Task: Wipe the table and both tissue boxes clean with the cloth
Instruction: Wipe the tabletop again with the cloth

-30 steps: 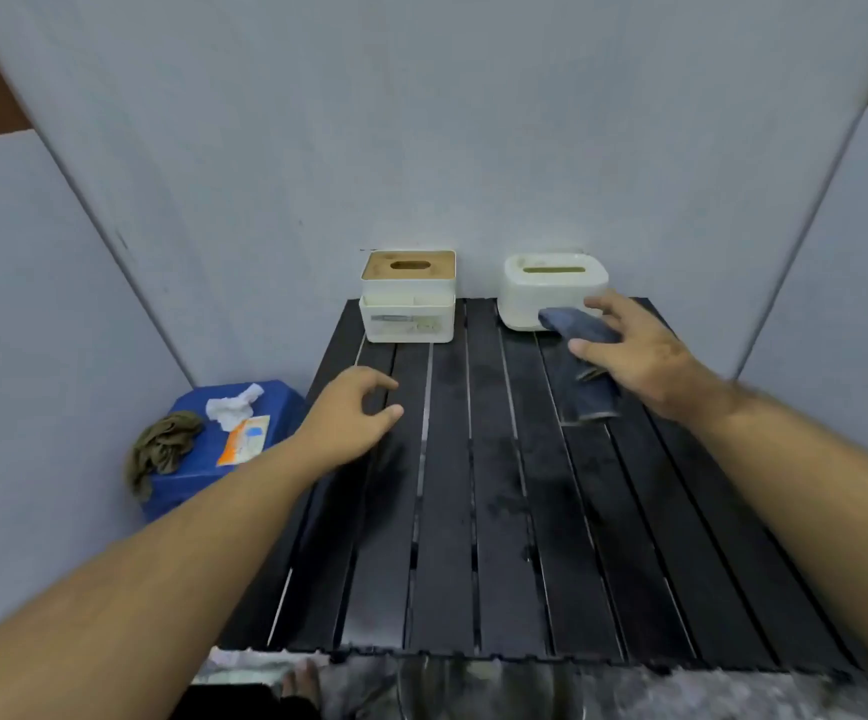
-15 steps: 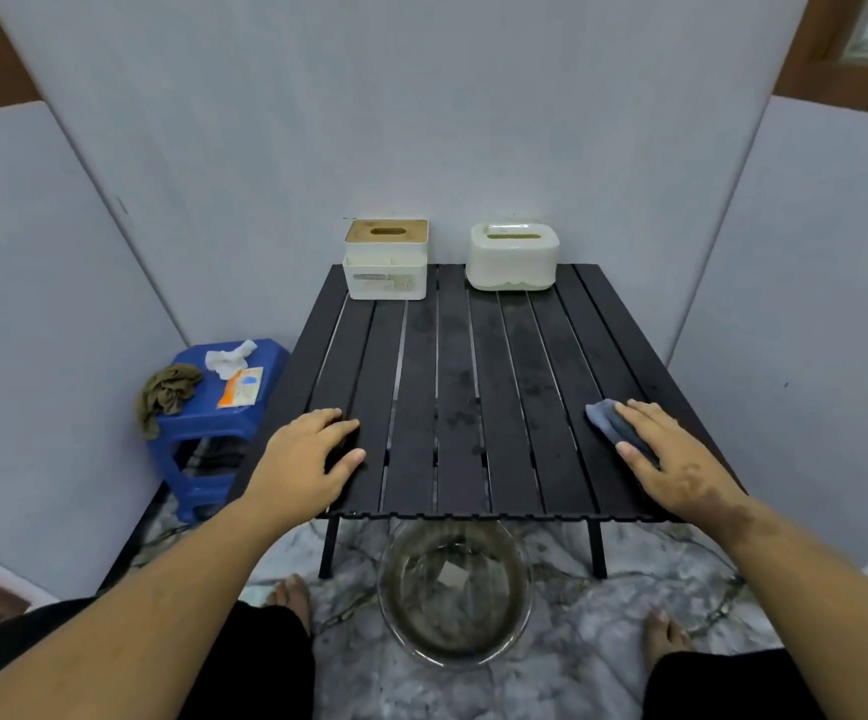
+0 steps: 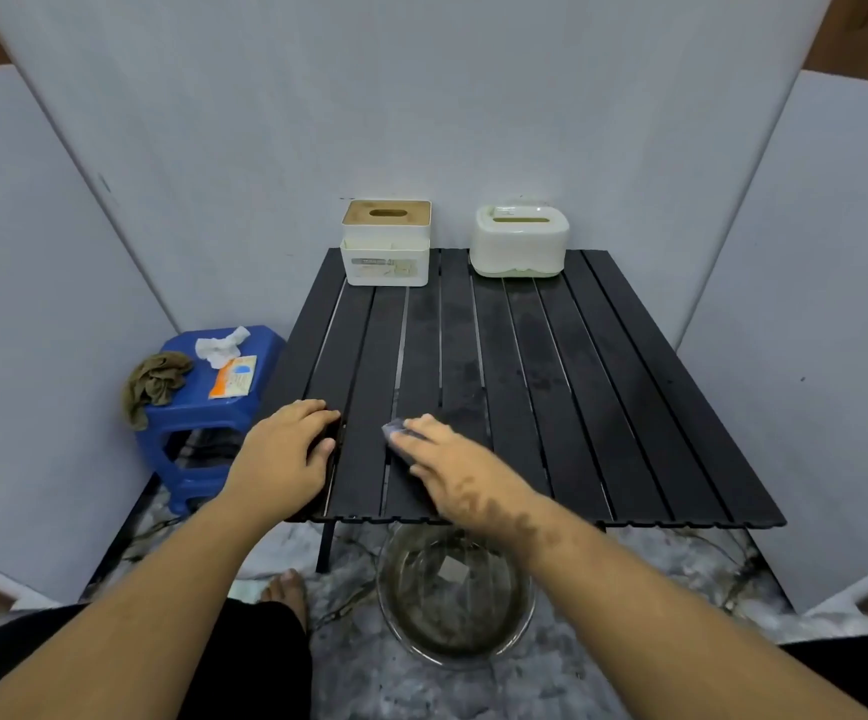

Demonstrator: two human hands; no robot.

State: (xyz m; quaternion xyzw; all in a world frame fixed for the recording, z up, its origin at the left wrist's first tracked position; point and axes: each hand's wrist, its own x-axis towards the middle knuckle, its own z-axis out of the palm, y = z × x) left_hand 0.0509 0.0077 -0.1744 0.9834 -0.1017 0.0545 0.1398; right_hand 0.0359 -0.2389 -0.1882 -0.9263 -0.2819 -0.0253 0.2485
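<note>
A black slatted table (image 3: pixel 577 387) fills the middle of the head view. At its far edge stand two tissue boxes: a white one with a wooden lid (image 3: pixel 386 244) on the left and a rounded cream one (image 3: pixel 519 241) on the right. My right hand (image 3: pixel 447 465) lies flat on the near left part of the table, pressing a dark blue cloth (image 3: pixel 395 431) whose edge shows past the fingertips. My left hand (image 3: pixel 286 454) rests palm down on the table's near left corner and holds nothing.
A blue plastic stool (image 3: pixel 198 407) stands left of the table with a brown rag (image 3: pixel 154 381), a crumpled tissue (image 3: pixel 220 346) and an orange packet (image 3: pixel 234 376) on it. A glass bowl (image 3: pixel 455 589) sits on the floor under the near edge. Grey panels wall three sides.
My right hand has slid the cloth from the far right by the cream box, down the right side, then across the near edge to the left. My left hand stayed near the left corner.
</note>
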